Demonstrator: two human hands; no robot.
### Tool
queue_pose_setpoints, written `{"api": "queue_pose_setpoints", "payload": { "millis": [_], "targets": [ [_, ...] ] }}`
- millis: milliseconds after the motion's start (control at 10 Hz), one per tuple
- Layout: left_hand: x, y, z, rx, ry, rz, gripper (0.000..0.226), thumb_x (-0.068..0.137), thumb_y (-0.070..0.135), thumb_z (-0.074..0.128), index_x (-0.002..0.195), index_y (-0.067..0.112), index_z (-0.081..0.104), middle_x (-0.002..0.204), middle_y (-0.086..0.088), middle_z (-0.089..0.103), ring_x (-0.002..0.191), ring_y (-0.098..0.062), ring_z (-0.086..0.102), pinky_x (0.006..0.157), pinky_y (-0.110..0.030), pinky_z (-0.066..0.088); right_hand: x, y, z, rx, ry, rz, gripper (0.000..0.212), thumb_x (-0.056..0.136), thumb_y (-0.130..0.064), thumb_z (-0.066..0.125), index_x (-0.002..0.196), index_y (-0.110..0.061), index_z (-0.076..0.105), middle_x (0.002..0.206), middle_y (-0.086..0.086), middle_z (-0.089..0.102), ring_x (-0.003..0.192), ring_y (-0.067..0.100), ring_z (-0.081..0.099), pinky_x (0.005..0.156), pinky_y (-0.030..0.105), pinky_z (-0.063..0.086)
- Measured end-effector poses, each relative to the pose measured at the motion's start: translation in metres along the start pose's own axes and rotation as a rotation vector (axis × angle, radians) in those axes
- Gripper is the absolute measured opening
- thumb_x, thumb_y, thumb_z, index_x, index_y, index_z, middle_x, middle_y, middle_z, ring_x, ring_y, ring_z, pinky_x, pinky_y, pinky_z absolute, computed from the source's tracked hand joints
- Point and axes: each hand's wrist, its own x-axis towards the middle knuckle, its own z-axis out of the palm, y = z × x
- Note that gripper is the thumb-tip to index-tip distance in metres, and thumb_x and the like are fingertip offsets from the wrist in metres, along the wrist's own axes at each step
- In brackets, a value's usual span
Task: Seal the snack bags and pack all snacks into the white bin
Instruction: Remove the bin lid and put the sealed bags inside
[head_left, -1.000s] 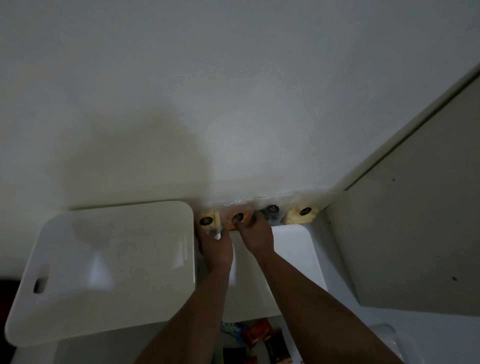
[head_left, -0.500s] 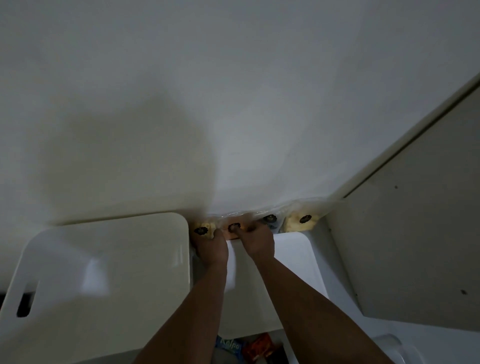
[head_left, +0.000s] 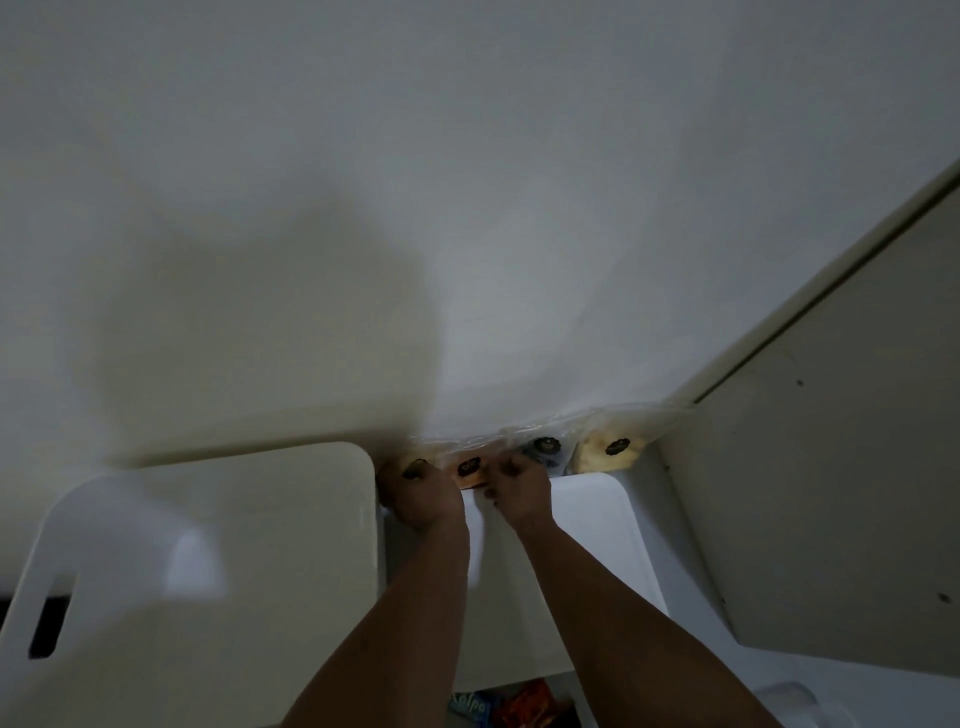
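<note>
right hand (head_left: 519, 488): fingers curled, pinching the edge of the orange snack bag (head_left: 470, 469) from its right side; the exact contact is blurred
left hand (head_left: 421, 493): knuckles up, fingers curled over the yellowish bag (head_left: 413, 467) just left of the orange one; cannot tell how much of it they hold
orange snack bag: clear plastic with a dark round sticker, between the two hands, against the wall (head_left: 467, 208)
dark-blue bag (head_left: 543, 452): just right of the right hand, same sticker, touching the orange bag's plastic
pale-yellow bag (head_left: 613, 449): further right, last in the row, next to the cabinet panel (head_left: 831, 493)
row of bags: four side by side along the wall, behind the far rim of the white bin under the hands
white bin (head_left: 597, 545): directly below both wrists, open top, forearms across it
second white bin (head_left: 208, 571): left of the left hand, close beside it, slot handle at its far-left end
snack packets (head_left: 519, 706): low, between the forearms, near the frame's bottom edge; blue and red-orange wrappers, partly hidden
lighting: dim, fine detail at the fingertips unreadable
</note>
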Motion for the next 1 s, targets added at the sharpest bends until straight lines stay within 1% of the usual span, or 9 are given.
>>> {"api": "queue_pose_setpoints", "payload": {
  "millis": [100,200,300,400,500,600,700,900,1000],
  "targets": [
    [0.003,-0.001,-0.003,0.037,-0.038,0.001,0.034,0.098,0.002,0.046,0.128,-0.009,0.055,0.132,-0.024,0.057,0.125,-0.037,0.054,0.101,-0.035,0.041,-0.005,-0.006,-0.003,0.031,0.007,-0.016,0.015,0.094,-0.031,0.066,0.088,-0.022,0.077,0.077,-0.001,0.076,0.077,0.022,0.074,0.071,0.039,0.058],
    [0.009,-0.003,-0.004,0.090,-0.081,-0.035,0.034,0.102,0.004,0.042,0.130,-0.009,0.053,0.135,-0.022,0.055,0.130,-0.036,0.050,0.100,-0.031,0.039,-0.011,-0.009,-0.006,0.050,0.014,-0.036,0.016,0.095,-0.028,0.064,0.089,-0.025,0.078,0.083,-0.004,0.077,0.084,0.019,0.074,0.077,0.043,0.061],
    [0.006,0.000,-0.009,0.002,-0.138,-0.108,0.034,0.103,0.008,0.038,0.131,-0.005,0.053,0.130,-0.021,0.058,0.124,-0.035,0.054,0.073,-0.016,0.039,-0.019,-0.013,-0.011,0.096,0.028,-0.069,0.016,0.096,-0.028,0.064,0.091,-0.022,0.078,0.082,-0.005,0.077,0.085,0.019,0.074,0.078,0.044,0.062],
    [-0.002,0.006,-0.020,0.391,-0.179,0.046,0.044,0.100,0.004,0.028,0.137,0.004,0.051,0.136,-0.013,0.054,0.131,-0.029,0.047,0.108,-0.028,0.036,-0.033,-0.024,-0.019,0.195,0.045,-0.093,0.015,0.097,-0.023,0.064,0.090,-0.019,0.077,0.082,-0.001,0.076,0.088,0.027,0.073,0.074,0.043,0.060],
    [-0.016,0.025,-0.033,0.133,-0.181,0.030,0.042,0.101,0.007,0.030,0.134,0.003,0.055,0.132,-0.014,0.059,0.125,-0.031,0.052,0.097,-0.029,0.043,-0.050,-0.034,-0.028,0.298,0.030,-0.092,0.014,0.098,-0.019,0.063,0.090,-0.018,0.075,0.088,0.010,0.076,0.091,0.027,0.073,0.075,0.042,0.060],
    [-0.046,0.043,-0.055,-0.001,-0.157,0.038,0.030,0.102,0.012,0.041,0.122,-0.001,0.058,0.120,-0.022,0.063,0.112,-0.039,0.060,0.071,-0.028,0.042,-0.072,-0.046,-0.041,0.364,0.019,-0.086,0.015,0.097,-0.021,0.065,0.087,-0.015,0.074,0.087,0.016,0.073,0.085,0.026,0.071,0.074,0.039,0.057],
    [-0.069,0.056,-0.078,0.038,-0.201,0.171,0.020,0.100,0.012,0.047,0.110,0.003,0.063,0.111,-0.017,0.066,0.098,-0.033,0.062,0.077,-0.035,0.044,-0.092,-0.057,-0.054,0.404,0.039,-0.109,0.018,0.096,-0.016,0.065,0.081,-0.010,0.072,0.073,0.017,0.061,0.073,0.026,0.057,0.069,0.039,0.049],
    [-0.092,0.094,-0.128,0.087,-0.152,0.340,0.014,0.098,0.017,0.051,0.099,0.021,0.065,0.105,-0.004,0.070,0.089,-0.025,0.062,0.069,-0.030,0.041,-0.140,-0.098,-0.072,0.307,0.156,-0.245,0.014,0.090,-0.017,0.070,0.079,-0.020,0.078,0.076,0.007,0.072,0.073,0.023,0.065,0.065,0.031,0.057],
    [-0.081,0.107,-0.164,0.127,-0.129,0.370,0.014,0.098,0.018,0.049,0.098,0.021,0.063,0.100,-0.003,0.068,0.083,-0.023,0.057,0.068,-0.031,0.040,-0.158,-0.118,-0.062,0.260,0.183,-0.268,0.011,0.079,-0.033,0.073,0.073,-0.023,0.075,0.072,0.002,0.070,0.070,0.026,0.065,0.074,0.043,0.055]
  ]
}}
